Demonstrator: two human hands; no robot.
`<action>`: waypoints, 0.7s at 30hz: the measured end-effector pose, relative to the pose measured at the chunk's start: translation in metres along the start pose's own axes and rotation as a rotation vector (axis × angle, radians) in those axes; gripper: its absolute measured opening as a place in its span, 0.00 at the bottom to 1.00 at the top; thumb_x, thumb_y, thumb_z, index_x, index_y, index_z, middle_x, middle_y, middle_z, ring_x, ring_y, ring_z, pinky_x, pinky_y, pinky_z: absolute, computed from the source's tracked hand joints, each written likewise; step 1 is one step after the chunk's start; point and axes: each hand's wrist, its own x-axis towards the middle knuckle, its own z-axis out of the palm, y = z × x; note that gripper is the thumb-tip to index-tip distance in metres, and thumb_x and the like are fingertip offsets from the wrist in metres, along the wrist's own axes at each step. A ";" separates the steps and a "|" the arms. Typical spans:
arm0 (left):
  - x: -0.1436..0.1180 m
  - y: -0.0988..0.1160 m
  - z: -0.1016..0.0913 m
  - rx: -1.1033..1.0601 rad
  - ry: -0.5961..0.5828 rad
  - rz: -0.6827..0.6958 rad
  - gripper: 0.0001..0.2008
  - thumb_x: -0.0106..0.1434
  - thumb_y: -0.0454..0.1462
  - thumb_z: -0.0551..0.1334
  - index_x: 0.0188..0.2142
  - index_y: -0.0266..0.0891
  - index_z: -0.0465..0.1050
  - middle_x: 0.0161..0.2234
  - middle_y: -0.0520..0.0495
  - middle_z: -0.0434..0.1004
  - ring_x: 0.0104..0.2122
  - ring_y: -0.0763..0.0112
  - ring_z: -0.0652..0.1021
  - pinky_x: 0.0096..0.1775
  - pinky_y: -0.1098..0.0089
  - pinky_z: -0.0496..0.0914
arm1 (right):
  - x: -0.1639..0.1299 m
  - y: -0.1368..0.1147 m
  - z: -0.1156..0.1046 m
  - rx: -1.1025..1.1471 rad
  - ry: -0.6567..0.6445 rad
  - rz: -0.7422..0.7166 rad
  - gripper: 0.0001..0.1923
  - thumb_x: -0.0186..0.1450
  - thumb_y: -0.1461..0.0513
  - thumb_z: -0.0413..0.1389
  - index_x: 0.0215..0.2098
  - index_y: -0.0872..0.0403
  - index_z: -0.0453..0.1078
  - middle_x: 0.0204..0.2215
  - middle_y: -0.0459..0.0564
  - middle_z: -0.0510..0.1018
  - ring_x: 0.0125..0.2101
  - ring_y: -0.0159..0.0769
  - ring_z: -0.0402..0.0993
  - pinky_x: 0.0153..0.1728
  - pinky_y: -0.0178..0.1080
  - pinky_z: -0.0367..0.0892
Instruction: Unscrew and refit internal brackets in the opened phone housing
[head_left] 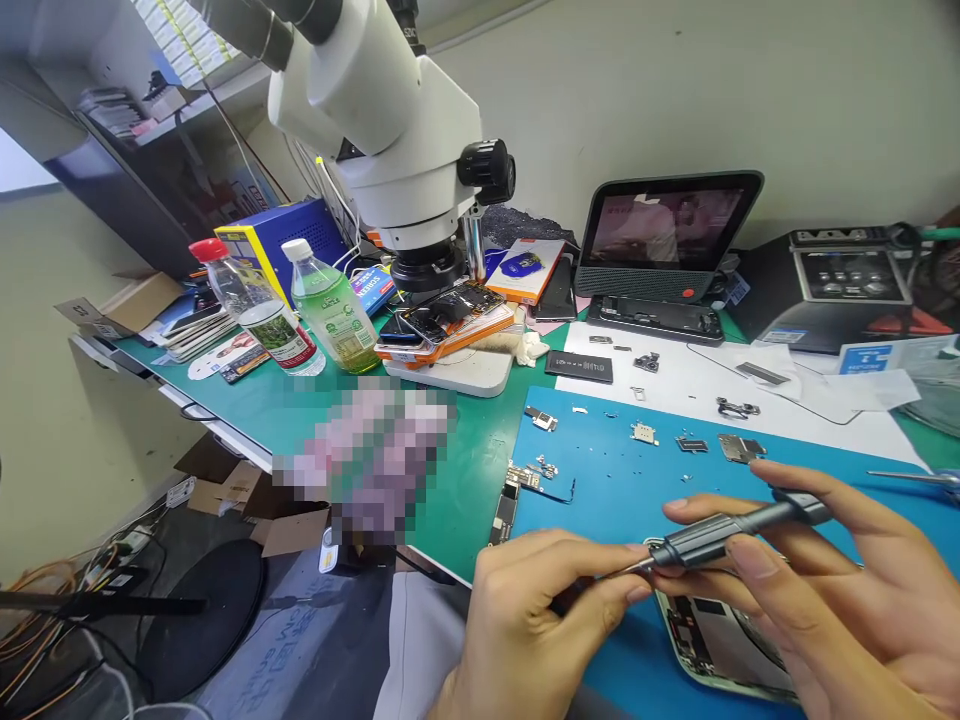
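A slim grey precision screwdriver lies nearly level across the fingers of my right hand, its shaft pointing left. Thumb and fingers of that hand close around the handle. My left hand pinches the screwdriver's thin tip between thumb and forefinger; whether a tiny screw sits there is hidden. Beneath the right hand, an opened phone housing rests on the blue mat, partly covered by the fingers. Left of it on the mat is a phone circuit board with a thin cable. Small metal shields and tiny screws lie farther back.
A white microscope overhangs the bench behind stacked phone parts. Two bottles stand at left. A black battery and small parts lie on white paper. Behind are a tablet-like screen and a black box. Tweezers lie at right.
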 end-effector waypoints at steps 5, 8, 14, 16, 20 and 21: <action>0.000 0.003 0.000 0.064 -0.031 -0.024 0.10 0.74 0.44 0.73 0.44 0.41 0.89 0.34 0.50 0.90 0.27 0.72 0.83 0.30 0.75 0.77 | 0.000 -0.007 0.004 0.009 -0.142 -0.107 0.30 0.63 0.49 0.74 0.61 0.40 0.74 0.40 0.53 0.90 0.28 0.51 0.90 0.28 0.42 0.86; 0.000 0.003 0.000 0.084 -0.065 -0.020 0.11 0.75 0.46 0.72 0.49 0.43 0.88 0.36 0.51 0.91 0.30 0.72 0.84 0.33 0.75 0.77 | 0.000 -0.013 0.005 0.034 -0.172 -0.098 0.29 0.66 0.50 0.73 0.62 0.40 0.74 0.41 0.52 0.90 0.28 0.48 0.90 0.27 0.40 0.86; -0.002 0.003 0.000 0.113 -0.107 -0.011 0.10 0.76 0.46 0.71 0.52 0.46 0.87 0.38 0.54 0.91 0.32 0.73 0.84 0.34 0.76 0.77 | -0.001 -0.016 0.004 0.054 -0.185 -0.086 0.29 0.68 0.50 0.71 0.65 0.43 0.73 0.42 0.52 0.89 0.28 0.44 0.89 0.28 0.38 0.86; -0.003 0.002 0.001 0.121 -0.109 -0.018 0.11 0.76 0.44 0.71 0.54 0.47 0.85 0.39 0.54 0.91 0.32 0.73 0.85 0.34 0.76 0.77 | -0.001 -0.016 0.003 0.052 -0.173 -0.085 0.30 0.68 0.49 0.71 0.65 0.44 0.73 0.42 0.52 0.89 0.28 0.44 0.89 0.28 0.39 0.86; -0.007 -0.002 0.003 0.141 -0.090 -0.042 0.14 0.76 0.34 0.69 0.59 0.48 0.80 0.42 0.55 0.92 0.37 0.72 0.88 0.37 0.75 0.78 | -0.001 -0.019 -0.001 0.030 -0.069 -0.127 0.32 0.67 0.49 0.72 0.66 0.43 0.74 0.40 0.50 0.89 0.29 0.41 0.89 0.29 0.35 0.86; -0.007 -0.003 0.003 0.151 -0.082 -0.050 0.15 0.76 0.32 0.68 0.59 0.47 0.79 0.42 0.54 0.92 0.38 0.71 0.88 0.38 0.74 0.78 | -0.002 -0.020 -0.003 0.005 -0.026 -0.158 0.33 0.67 0.48 0.72 0.67 0.42 0.73 0.40 0.50 0.89 0.29 0.40 0.88 0.29 0.33 0.85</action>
